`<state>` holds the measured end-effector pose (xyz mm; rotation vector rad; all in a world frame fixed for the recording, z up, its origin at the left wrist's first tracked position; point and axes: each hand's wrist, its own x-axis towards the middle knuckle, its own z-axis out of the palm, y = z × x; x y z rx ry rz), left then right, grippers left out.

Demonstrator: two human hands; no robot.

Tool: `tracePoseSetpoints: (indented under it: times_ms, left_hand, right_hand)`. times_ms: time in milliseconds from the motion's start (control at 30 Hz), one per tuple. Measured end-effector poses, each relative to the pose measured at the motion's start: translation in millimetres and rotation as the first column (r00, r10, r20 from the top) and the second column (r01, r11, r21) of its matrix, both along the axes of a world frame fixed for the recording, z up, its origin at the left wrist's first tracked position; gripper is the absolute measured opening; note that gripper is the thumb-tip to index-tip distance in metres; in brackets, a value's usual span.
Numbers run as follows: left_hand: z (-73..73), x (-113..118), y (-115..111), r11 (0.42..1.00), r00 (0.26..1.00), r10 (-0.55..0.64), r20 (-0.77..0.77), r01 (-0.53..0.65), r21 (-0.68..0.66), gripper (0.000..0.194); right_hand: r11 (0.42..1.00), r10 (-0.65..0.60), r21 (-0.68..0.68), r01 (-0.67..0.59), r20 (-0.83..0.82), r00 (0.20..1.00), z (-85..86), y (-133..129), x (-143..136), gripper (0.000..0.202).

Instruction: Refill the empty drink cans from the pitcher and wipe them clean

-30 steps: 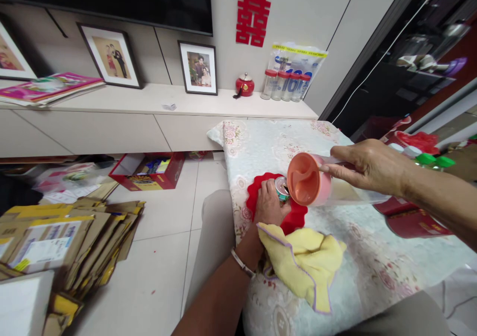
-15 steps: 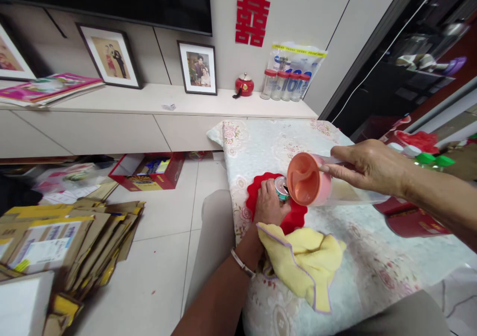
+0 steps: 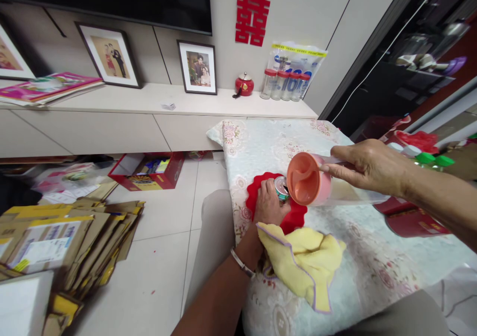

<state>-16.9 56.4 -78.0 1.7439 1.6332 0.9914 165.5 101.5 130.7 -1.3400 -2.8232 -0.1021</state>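
Note:
A small can with an opened top stands on a red scalloped mat, and my left hand is wrapped round it. My right hand grips a clear pitcher with an orange rim and lid part. The pitcher lies tilted nearly level, its orange mouth facing left and close against the can's right side. Pale contents show through its wall. A crumpled yellow cloth with a purple edge lies just in front of the mat.
The flowered tablecloth covers the table. Red containers and green-capped bottles stand at its right. Behind, a white ledge holds frames, a red pot and jars. Flattened cardboard lies on the left floor.

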Motion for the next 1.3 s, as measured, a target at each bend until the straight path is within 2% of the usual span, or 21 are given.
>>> tracePoseSetpoints:
  times_ms: [267, 533, 900, 1300]
  left_hand:
    - [-1.1, -0.2, 0.2, 1.0, 1.0, -0.004, -0.016, 0.004, 0.001, 0.051]
    - [3.4, -0.3, -0.4, 1.0, 1.0, -0.002, -0.016, 0.002, -0.023, 0.05]
    - [-1.3, 0.7, 0.9, 1.0, 1.0, 0.007, 0.0, -0.007, -0.006, 0.05]
    - [-0.3, 0.9, 0.6, 1.0, 1.0, -0.002, 0.013, 0.002, -0.002, 0.045]
  right_hand:
    - [1.0, -0.002, 0.01, 0.001, 0.007, 1.0, -0.2, 0.2, -0.1, 0.069]
    - [1.0, 0.007, 0.01, -0.007, 0.007, 1.0, -0.8, 0.8, 1.0, 0.061]
    - [1.0, 0.0, -0.012, 0.0, 0.023, 1.0, -0.1, 1.2, 0.2, 0.056]
    - [1.0, 0.008, 0.01, -0.009, 0.017, 1.0, 0.0, 0.8, -0.5, 0.065]
